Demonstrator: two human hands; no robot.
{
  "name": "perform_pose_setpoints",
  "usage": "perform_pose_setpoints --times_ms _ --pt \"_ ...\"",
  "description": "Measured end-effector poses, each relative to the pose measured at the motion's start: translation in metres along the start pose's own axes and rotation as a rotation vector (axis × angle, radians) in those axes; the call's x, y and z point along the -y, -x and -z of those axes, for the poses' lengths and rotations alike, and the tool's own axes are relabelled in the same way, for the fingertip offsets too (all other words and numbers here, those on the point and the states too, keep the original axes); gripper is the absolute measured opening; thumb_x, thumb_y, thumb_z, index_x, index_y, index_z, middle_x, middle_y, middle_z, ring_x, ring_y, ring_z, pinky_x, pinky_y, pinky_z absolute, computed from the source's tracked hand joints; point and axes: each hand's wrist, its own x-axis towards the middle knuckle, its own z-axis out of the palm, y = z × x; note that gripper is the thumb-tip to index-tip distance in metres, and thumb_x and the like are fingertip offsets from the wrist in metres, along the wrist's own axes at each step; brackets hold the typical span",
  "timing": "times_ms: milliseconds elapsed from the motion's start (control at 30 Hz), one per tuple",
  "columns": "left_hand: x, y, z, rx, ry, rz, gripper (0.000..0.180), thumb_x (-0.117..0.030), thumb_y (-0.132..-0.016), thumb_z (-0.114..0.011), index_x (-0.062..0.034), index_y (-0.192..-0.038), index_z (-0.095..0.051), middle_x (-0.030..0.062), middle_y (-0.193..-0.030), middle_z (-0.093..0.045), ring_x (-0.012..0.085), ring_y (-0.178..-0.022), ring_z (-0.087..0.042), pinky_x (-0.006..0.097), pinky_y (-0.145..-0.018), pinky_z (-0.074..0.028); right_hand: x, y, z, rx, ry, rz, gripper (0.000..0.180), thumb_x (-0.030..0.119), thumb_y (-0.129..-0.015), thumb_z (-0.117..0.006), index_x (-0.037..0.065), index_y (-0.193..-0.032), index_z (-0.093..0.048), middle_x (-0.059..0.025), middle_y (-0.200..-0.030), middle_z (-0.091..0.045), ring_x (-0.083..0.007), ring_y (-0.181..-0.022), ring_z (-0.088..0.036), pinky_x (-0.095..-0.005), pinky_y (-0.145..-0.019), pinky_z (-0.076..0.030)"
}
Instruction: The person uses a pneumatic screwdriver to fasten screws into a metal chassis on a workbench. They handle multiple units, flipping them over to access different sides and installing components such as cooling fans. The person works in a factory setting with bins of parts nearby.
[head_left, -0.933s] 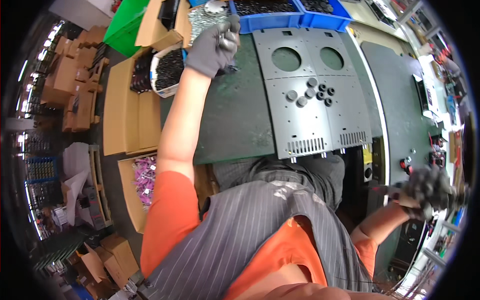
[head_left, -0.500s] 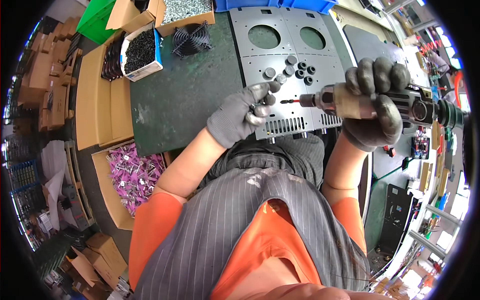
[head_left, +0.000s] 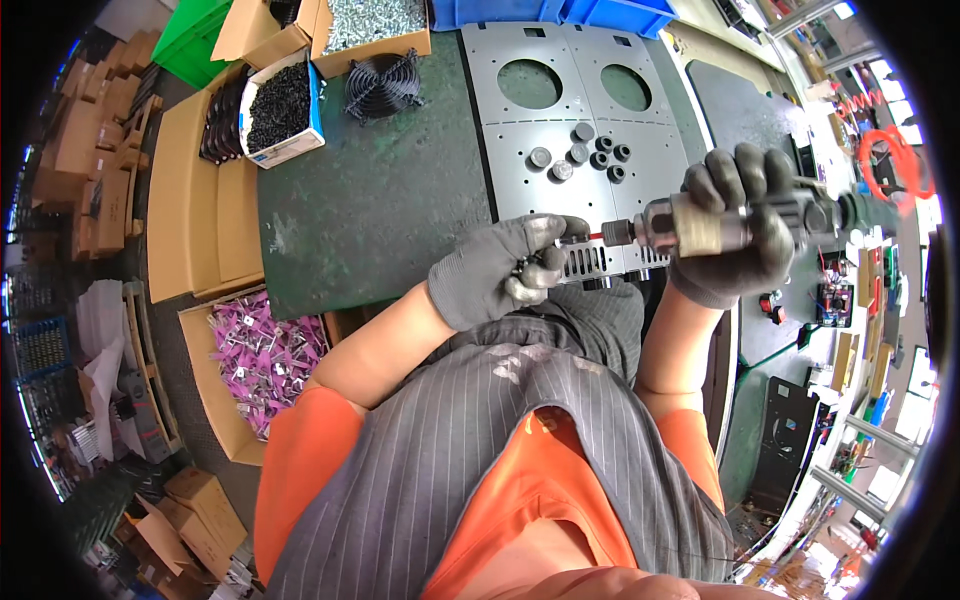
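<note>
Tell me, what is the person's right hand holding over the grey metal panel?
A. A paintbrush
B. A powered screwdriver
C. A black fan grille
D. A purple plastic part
B: the gloved right hand is wrapped around a powered screwdriver whose bit points toward the left hand at the near edge of the grey metal panel; the black fan grille lies apart on the green mat.

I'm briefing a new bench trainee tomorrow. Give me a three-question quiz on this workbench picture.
1. True or false: the right hand grips the powered screwdriver.
2. The left hand is at the grey metal panel on which edge? A) the near edge B) the far edge C) the round holes
3. Fill in: the carton below the green mat holds ____ parts.

Key: 1 true; 2 A; 3 purple
</note>
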Motion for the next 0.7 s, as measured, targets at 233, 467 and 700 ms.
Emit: perform_pose_setpoints --times_ms 233,467,700 --pt "-0.053 -0.022 0.024 -0.428 -1.142 -0.333 0.033 -0.026 -0.091 -0.057 -0.0075 -0.119 -0.058 0.0063 -0.097 -0.065 0.0141 -0.075 -0.059 0.027 -0.064 -0.049 0.005 -0.001 0.060 -0.294 -0.041 0.078 0.034 0.000 -0.073 -0.058 0.001 -0.105 -0.048 -0.0093 -0.088 -0.047 -0.0207 -0.082 -0.046 -0.0366 -0.078 -0.045" --pt "-0.088 -0.058 0.019 -0.604 -1.885 -0.364 0.031 -0.030 -0.083 -0.065 -0.0116 -0.108 -0.066 0.0128 -0.099 -0.068 0.0268 -0.091 -0.065 0.035 -0.081 -0.050 -0.003 -0.012 0.061 -0.328 0.096 0.066 0.040 0.003 -0.073 -0.059 0.001 -0.112 -0.048 -0.0104 -0.090 -0.050 -0.0221 -0.084 -0.048 -0.0370 -0.079 -0.045" --pt "-0.097 -0.069 0.025 -0.579 -2.121 -0.471 0.033 -0.033 -0.085 -0.062 -0.0103 -0.109 -0.065 0.0137 -0.102 -0.066 0.0294 -0.093 -0.063 0.037 -0.082 -0.049 -0.016 -0.031 0.062 -0.252 0.258 0.036 0.044 0.005 -0.075 -0.059 0.005 -0.118 -0.048 -0.0093 -0.096 -0.054 -0.0235 -0.087 -0.055 -0.0394 -0.082 -0.047"
